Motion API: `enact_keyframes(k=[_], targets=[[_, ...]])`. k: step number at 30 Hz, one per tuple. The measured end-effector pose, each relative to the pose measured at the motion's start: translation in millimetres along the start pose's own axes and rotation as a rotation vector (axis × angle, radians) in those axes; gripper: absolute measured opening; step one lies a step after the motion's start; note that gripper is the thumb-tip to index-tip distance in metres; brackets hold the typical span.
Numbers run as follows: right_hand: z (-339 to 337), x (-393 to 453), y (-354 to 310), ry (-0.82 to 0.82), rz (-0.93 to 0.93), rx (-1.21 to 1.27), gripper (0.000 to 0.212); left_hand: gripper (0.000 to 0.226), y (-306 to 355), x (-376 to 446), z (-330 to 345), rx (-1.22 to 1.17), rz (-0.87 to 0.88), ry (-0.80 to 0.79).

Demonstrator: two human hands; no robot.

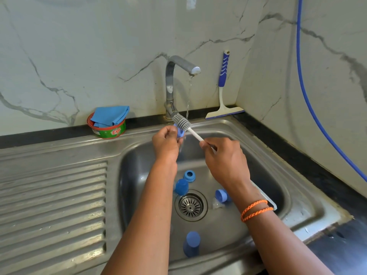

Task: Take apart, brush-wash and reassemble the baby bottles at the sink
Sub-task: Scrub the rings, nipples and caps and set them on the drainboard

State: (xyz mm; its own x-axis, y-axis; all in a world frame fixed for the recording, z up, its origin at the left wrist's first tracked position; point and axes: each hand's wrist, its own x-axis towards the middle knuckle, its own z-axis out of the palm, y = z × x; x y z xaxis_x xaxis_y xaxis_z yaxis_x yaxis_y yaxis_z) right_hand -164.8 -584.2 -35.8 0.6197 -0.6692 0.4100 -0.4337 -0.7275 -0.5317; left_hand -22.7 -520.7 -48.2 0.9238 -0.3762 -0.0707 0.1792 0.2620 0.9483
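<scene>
A small blue bottle part [179, 133] is pinched in the left hand [165, 142] just beside the tap's stream [188, 100]; the brush [181, 122] handle is gripped by the right hand [224, 159]. Bristles should be worked around the part, under the stream.

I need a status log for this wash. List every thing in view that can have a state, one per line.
Tap: on, water running.
Bottle brush: gripped by the right hand, head against the blue bottle part.
Blue bottle part: held in the left hand.
Blue ring: loose in the sink.
Blue caps: lying in the sink, apart.
Drain: unplugged.
Soap tub: open, blue cloth on it.
</scene>
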Motion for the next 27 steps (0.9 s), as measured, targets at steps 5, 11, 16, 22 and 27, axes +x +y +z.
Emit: enact_keyframes(k=[5,11,16,22,27], targets=[[-1.1,8.5,5.3,0.028,0.109,-0.011,0.035,0.022,-0.4,-2.0,4.0,0.019,0.045,-0.033],[-5.7,2.8,1.1,0.019,0.020,0.000,0.038,0.019,-0.3,2.5,-0.7,-0.030,0.029,0.012],[-2.6,3.6,-2.4,0.025,-0.020,-0.027,0.036,0.017,-1.5,3.4,-0.4,-0.002,0.057,-0.009],[-5.8,8.7,1.2,0.051,0.075,-0.011,0.038,0.018,-0.6,2.4,2.1,-0.017,0.053,-0.101],[-4.0,2.8,-1.5,0.040,-0.042,-0.032,0.031,0.017,-1.6,5.3,1.2,0.010,0.044,-0.062]])
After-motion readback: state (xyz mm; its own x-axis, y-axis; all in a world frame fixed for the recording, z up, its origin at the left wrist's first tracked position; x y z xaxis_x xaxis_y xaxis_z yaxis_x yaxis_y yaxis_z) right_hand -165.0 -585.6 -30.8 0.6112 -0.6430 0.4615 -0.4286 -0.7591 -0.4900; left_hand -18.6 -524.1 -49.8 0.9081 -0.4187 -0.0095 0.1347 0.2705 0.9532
